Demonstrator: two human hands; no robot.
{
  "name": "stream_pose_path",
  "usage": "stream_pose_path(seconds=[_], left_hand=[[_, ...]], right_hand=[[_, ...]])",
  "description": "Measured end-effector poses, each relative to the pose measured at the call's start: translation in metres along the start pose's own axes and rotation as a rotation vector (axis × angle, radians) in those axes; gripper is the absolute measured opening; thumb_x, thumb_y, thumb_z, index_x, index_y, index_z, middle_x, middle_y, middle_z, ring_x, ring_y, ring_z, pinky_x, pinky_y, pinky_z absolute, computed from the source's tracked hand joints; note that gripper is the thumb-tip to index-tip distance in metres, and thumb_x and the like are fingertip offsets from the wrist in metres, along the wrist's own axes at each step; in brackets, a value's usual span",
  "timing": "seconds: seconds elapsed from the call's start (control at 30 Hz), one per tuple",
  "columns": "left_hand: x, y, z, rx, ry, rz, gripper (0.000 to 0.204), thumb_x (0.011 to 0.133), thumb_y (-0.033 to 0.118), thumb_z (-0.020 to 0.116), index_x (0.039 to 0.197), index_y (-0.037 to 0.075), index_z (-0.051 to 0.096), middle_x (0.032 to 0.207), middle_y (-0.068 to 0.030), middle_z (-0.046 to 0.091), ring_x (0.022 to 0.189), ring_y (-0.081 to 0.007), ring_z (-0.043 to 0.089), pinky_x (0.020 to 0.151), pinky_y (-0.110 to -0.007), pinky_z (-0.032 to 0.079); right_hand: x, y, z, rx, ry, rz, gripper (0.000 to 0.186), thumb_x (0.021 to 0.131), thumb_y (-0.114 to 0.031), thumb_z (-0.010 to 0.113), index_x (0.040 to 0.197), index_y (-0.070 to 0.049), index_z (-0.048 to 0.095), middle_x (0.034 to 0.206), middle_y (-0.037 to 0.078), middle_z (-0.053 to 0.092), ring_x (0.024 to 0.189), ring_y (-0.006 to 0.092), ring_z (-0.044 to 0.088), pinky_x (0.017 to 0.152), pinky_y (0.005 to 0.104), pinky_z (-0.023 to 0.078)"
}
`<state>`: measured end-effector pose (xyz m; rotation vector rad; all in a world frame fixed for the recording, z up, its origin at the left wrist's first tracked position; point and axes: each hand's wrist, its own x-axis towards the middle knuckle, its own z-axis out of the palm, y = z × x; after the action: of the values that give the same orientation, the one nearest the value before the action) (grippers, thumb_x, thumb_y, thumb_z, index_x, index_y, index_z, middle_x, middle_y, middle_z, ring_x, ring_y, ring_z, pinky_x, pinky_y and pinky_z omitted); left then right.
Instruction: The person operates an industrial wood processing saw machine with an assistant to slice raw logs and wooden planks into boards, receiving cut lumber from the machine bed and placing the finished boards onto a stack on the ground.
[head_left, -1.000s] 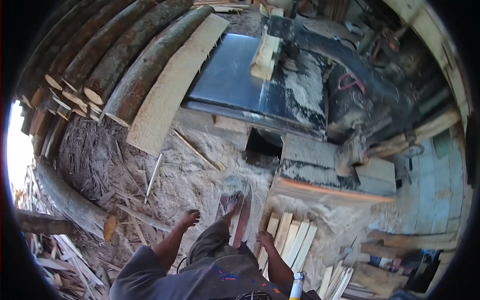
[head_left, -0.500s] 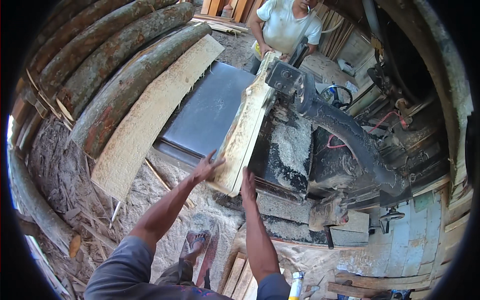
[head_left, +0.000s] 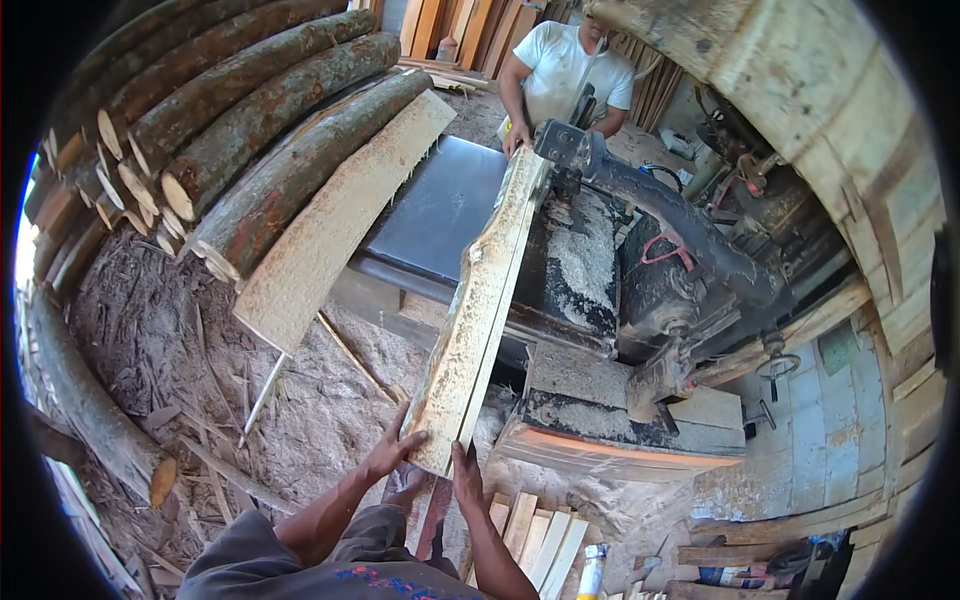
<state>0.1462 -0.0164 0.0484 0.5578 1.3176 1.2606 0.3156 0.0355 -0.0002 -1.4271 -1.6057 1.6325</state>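
Note:
A long timber slab point(head_left: 455, 345) with one wavy bark edge extends from the saw over the table's near edge toward me. A straight cut line runs along its right side, parting off a narrow strip point(head_left: 486, 370). My left hand point(head_left: 394, 446) grips the left corner of the near end, thumb on top and the other fingers mostly hidden. My right hand point(head_left: 466, 474) is closed on the right corner, at the strip. At the far end a co-worker's hand point(head_left: 517, 138) rests on the slab, beside the dark saw guide arm point(head_left: 565, 150).
The dark metal saw table point(head_left: 440, 205) carries sawdust point(head_left: 585, 260) on its right part. A wide sawn board point(head_left: 340, 230) leans left of it, beside stacked logs point(head_left: 300, 170). Cut strips point(head_left: 545, 545) lie by my feet. A handwheel point(head_left: 776, 367) sits at the right.
The slab has slid toward me, its near end now well past the table edge. Both my hands have drawn back with it, and my left fingers have closed on the corner.

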Motion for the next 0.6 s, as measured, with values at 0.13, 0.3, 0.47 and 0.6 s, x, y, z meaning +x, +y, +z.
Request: stream_pose_path(seconds=[0.13,0.3,0.47,0.6], left_hand=[[-0.078,-0.054,-0.006,0.03,0.011,0.029,0.088,0.086,0.028,0.066,0.147,0.004,0.007,0.137,-0.0204,0.041,0.12,-0.0244,0.047,0.097,-0.033,0.041],[-0.171,-0.101,-0.012,0.079,-0.026,-0.036,0.087,0.09,0.034,0.06,0.149,0.013,0.0,0.136,-0.0167,0.041,0.111,-0.0242,0.052,0.088,-0.037,0.046],[-0.268,-0.128,-0.008,-0.033,0.002,-0.162,0.085,0.088,0.027,0.062,0.149,0.013,0.004,0.133,-0.0176,0.045,0.11,-0.0251,0.054,0.087,-0.036,0.049],[-0.307,-0.185,-0.012,-0.185,0.091,-0.245,0.086,0.083,0.012,0.066,0.148,0.013,0.01,0.127,-0.0179,0.05,0.108,-0.0236,0.056,0.088,-0.036,0.049]], right_hand=[[-0.085,0.026,0.011,0.042,-0.008,-0.009,0.069,0.094,-0.051,0.041,0.139,0.0,0.03,0.137,0.022,0.04,0.128,0.0328,0.038,0.105,0.0365,0.029],[-0.163,0.103,0.039,0.127,0.091,-0.189,0.063,0.094,-0.032,0.051,0.138,0.007,0.027,0.137,0.024,0.04,0.127,0.03,0.039,0.106,0.0375,0.028],[-0.292,0.074,0.044,0.217,0.011,-0.004,0.058,0.097,-0.04,0.043,0.136,0.001,0.036,0.121,0.021,0.055,0.113,0.027,0.053,0.095,0.0362,0.039],[-0.383,0.121,0.023,0.03,-0.061,0.083,0.056,0.098,-0.041,0.034,0.138,-0.002,0.034,0.128,0.018,0.05,0.113,0.0235,0.052,0.1,0.035,0.038]])
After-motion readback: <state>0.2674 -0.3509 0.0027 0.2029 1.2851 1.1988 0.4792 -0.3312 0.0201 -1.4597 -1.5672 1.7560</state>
